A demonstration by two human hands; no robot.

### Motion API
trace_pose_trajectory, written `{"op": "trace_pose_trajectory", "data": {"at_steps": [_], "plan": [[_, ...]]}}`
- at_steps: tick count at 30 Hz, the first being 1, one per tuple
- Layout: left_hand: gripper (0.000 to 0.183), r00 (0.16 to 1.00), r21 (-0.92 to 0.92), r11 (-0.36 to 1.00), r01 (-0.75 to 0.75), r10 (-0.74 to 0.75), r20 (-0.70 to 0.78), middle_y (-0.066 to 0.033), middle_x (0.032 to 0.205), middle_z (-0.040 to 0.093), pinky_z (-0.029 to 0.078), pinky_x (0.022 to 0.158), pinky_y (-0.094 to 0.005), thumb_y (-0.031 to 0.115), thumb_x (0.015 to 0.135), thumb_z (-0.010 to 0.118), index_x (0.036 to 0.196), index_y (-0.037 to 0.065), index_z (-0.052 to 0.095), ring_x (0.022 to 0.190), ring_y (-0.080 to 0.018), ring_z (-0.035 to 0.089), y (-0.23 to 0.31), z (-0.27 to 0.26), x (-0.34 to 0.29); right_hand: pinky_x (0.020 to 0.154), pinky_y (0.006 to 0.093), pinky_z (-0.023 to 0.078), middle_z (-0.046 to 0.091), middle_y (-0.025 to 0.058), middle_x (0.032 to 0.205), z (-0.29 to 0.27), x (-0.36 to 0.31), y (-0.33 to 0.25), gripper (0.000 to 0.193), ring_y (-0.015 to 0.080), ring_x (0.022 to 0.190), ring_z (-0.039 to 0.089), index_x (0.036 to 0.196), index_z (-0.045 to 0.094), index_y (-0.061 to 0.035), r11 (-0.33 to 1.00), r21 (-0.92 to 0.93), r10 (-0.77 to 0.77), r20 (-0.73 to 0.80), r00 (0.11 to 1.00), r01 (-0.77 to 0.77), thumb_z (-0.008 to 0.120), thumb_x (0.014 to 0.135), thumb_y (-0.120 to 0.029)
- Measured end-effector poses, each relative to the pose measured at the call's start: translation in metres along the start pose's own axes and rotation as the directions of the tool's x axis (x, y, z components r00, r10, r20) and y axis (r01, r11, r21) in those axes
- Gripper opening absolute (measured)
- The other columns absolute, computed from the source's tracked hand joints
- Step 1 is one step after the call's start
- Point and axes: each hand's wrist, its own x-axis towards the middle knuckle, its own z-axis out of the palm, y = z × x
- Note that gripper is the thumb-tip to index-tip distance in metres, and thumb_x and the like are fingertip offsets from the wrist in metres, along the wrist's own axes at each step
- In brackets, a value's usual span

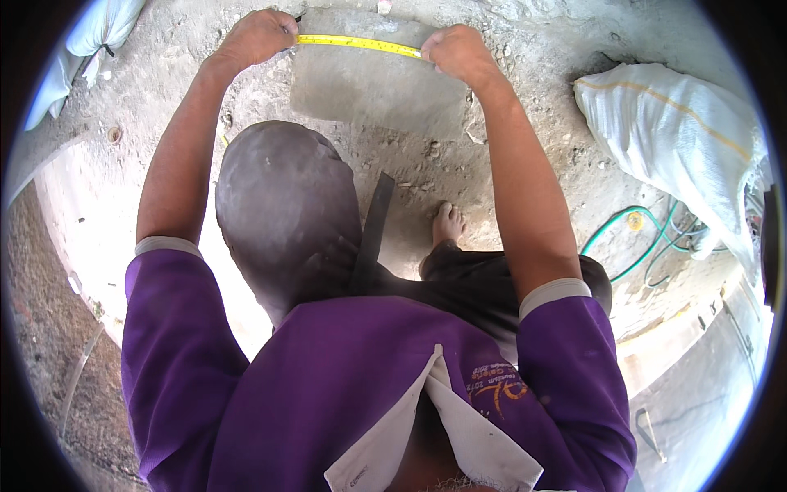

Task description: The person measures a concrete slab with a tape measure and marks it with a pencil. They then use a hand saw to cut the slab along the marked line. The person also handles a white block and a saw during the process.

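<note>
A yellow tape measure blade (361, 43) is stretched between my two hands, nearly level with a slight downward slope to the right. It crosses the far part of a flat grey slab (373, 90) lying on the dusty ground. My left hand (256, 39) is closed on the blade's left end, by the slab's left edge; a small dark bit shows at its fingertips. My right hand (461, 54) pinches the blade's other end over the slab's right part. Whatever lies inside my fingers is hidden.
Nearer me are my dark-clad knee (283, 193), a dark upright strip (375, 217) and my bare foot (449, 223). A white woven sack (664, 123) stands at right, above a green hose (627, 215). White bags (98, 29) sit far left. Small stones dot the ground.
</note>
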Motion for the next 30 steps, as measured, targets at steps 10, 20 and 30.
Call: {"op": "trace_pose_trajectory", "data": {"at_steps": [10, 20, 30], "plan": [[0.022, 1.000, -0.050, 0.999, -0.013, 0.013, 0.006, -0.0103, 0.077, 0.067, 0.051, 0.070, -0.0331, 0.023, 0.080, 0.066, 0.094, 0.007, 0.073, 0.070, -0.0205, 0.062, -0.006, 0.000, -0.002, 0.088, 0.0393, 0.053, 0.071, 0.0130, 0.096, -0.018, -0.002, -0.013, 0.027, 0.0324, 0.092, 0.067, 0.091, 0.075, -0.0114, 0.999, 0.032, -0.027, -0.068, 0.997, 0.029, 0.051, 0.089, -0.024], [0.021, 1.000, 0.046, 0.999, -0.017, 0.016, 0.017, -0.0118, 0.082, 0.070, 0.052, 0.072, -0.0345, 0.022, 0.079, 0.067, 0.094, 0.008, 0.073, 0.072, -0.0237, 0.065, 0.005, -0.006, -0.003, 0.088, 0.0394, 0.053, 0.071, 0.0152, 0.097, -0.011, -0.001, -0.010, 0.032, 0.0321, 0.092, 0.067, 0.091, 0.075, -0.0084, 0.988, -0.128, -0.097, -0.105, 0.990, 0.084, 0.045, 0.092, -0.020], [0.018, 0.986, 0.045, 0.999, -0.011, 0.003, 0.165, -0.0085, 0.076, 0.069, 0.051, 0.069, -0.0308, 0.017, 0.081, 0.071, 0.090, 0.002, 0.072, 0.069, -0.0164, 0.063, 0.006, -0.027, -0.032, 0.082, 0.0389, 0.053, 0.070, 0.0160, 0.097, 0.019, -0.044, -0.022, 0.025, 0.0309, 0.087, 0.068, 0.092, 0.074, -0.0057, 0.998, 0.032, -0.068, 0.198, 0.978, 0.063, 0.054, 0.088, -0.019]]}}
